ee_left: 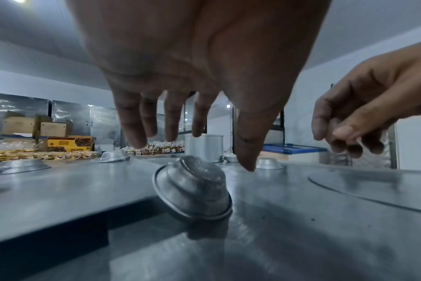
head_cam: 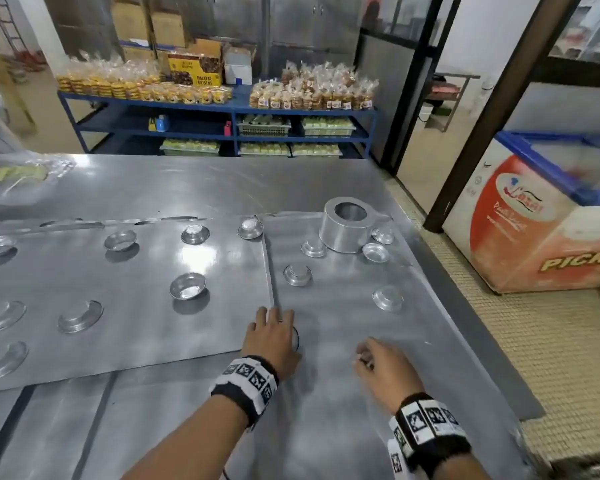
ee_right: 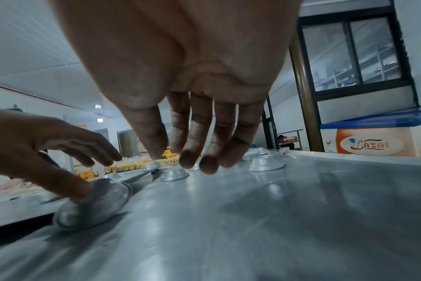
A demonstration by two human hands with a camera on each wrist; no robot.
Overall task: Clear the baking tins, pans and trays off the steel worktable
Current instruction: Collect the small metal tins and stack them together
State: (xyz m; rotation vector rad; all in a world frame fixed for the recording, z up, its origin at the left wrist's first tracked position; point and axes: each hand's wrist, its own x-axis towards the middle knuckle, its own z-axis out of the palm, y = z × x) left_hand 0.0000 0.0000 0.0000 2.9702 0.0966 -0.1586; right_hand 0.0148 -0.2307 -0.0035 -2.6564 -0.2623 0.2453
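Note:
Several small round aluminium tins are scattered on two flat steel trays, the left tray and the right tray. One upturned small tin leans tilted against the left tray's edge. My left hand hovers spread over it, fingers extended; in the right wrist view its thumb rests on the tin. My right hand hangs just above the right tray with loosely curled fingers holding nothing. A tall ring cake tin stands at the back of the right tray.
More small tins lie ahead: an upturned tin, another upturned one, an upright one. The table's right edge borders matting and an orange chest freezer. A blue rack of packed biscuits stands beyond.

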